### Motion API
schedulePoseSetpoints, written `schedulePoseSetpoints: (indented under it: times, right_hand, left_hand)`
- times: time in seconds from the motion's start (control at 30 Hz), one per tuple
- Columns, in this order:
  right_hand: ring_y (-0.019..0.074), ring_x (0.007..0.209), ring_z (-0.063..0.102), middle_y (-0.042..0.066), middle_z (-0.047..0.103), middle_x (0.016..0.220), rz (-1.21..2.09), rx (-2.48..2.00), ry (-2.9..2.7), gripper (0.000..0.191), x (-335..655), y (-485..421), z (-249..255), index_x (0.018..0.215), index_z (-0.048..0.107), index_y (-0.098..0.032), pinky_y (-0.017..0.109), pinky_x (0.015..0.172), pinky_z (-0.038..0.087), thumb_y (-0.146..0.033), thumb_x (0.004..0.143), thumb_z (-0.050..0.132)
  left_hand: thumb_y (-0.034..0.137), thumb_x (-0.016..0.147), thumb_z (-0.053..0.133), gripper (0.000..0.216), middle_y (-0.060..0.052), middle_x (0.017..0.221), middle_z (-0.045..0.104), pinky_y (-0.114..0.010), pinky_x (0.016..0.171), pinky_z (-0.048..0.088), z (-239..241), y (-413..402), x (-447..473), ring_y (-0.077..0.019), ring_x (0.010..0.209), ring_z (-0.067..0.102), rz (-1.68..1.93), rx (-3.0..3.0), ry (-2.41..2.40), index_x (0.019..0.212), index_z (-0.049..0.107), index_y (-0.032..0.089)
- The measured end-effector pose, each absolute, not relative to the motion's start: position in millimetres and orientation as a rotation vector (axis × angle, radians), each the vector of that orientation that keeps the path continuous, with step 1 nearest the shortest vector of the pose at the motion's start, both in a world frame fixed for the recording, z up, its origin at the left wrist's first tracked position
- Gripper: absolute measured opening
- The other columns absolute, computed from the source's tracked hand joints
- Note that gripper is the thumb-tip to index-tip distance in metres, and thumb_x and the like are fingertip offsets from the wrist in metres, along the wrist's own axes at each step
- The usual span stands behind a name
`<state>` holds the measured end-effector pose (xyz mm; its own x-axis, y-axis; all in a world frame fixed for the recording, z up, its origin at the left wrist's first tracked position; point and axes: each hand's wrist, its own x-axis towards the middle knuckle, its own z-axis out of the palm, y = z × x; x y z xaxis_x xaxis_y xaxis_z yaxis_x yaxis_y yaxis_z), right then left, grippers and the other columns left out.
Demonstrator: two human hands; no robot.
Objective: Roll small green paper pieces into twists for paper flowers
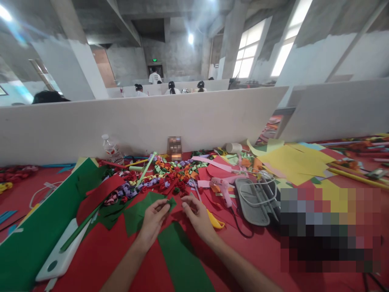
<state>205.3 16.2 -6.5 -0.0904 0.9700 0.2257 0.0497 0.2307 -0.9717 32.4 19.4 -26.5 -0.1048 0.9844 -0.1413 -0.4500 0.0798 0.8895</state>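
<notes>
My left hand (154,221) pinches a small folded piece of dark green paper (172,204) between thumb and fingers. Just to the right of it is my right hand (197,215), its fingers loosely curled and a little apart, with nothing visible in them. Beneath my hands lie a green paper strip (182,255) and more cut green paper (133,219) on the red tabletop (252,259). Ahead of my fingers spreads a heap of small curled paper flowers (170,174) in purple, red, orange and green.
A pink glue gun (224,190) lies to the right beside a grey tray (255,211) with a cable. Yellow sheets (298,162) sit farther right. On the left are a green board (60,211) and a white power strip (62,255). A bottle (112,149) stands by the white partition (146,121).
</notes>
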Motion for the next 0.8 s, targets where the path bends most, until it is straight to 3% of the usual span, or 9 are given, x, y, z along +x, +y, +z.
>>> schedulePoseSetpoints:
  times: [0.33,0.5,0.67,0.8]
  right_hand:
    - [0.0159,0.069,0.060,0.003,0.067,0.079,0.864,-1.065,-1.622,0.016,201.8,12.8,-5.5,0.086,0.069,-0.017,0.025,0.063,0.046,-0.031,0.086,0.061]
    - [0.0178,0.074,0.064,0.005,0.071,0.085,0.950,-1.066,-1.558,0.021,201.2,11.2,-3.2,0.091,0.071,-0.018,0.026,0.067,0.048,-0.035,0.088,0.059]
    - [0.0199,0.074,0.066,0.007,0.073,0.081,1.034,-1.093,-1.424,0.024,199.4,12.6,-3.4,0.085,0.071,-0.015,0.029,0.068,0.050,-0.039,0.082,0.066]
    - [0.0192,0.070,0.065,0.006,0.074,0.083,1.012,-1.116,-1.410,0.026,200.5,14.2,-3.8,0.094,0.072,-0.016,0.029,0.066,0.050,-0.038,0.081,0.067]
  left_hand:
    - [0.021,0.060,0.088,0.032,-0.004,0.083,0.072,-0.021,0.074,0.056,-25.1,13.1,36.7,-0.0109,0.074,0.068,1.259,0.548,0.899,0.086,0.073,0.013]
    - [0.026,0.062,0.086,0.028,-0.002,0.080,0.072,-0.020,0.069,0.054,-22.3,13.9,39.4,-0.0112,0.071,0.066,1.320,0.674,0.944,0.085,0.072,0.015]
    - [0.027,0.066,0.081,0.020,-0.005,0.083,0.075,-0.025,0.076,0.053,-21.3,15.5,38.4,-0.0169,0.079,0.068,1.412,1.024,1.104,0.082,0.073,0.016]
    - [0.029,0.069,0.078,0.020,-0.007,0.085,0.076,-0.028,0.077,0.053,-21.5,14.7,38.1,-0.0192,0.081,0.069,1.397,1.100,1.159,0.083,0.073,0.016]
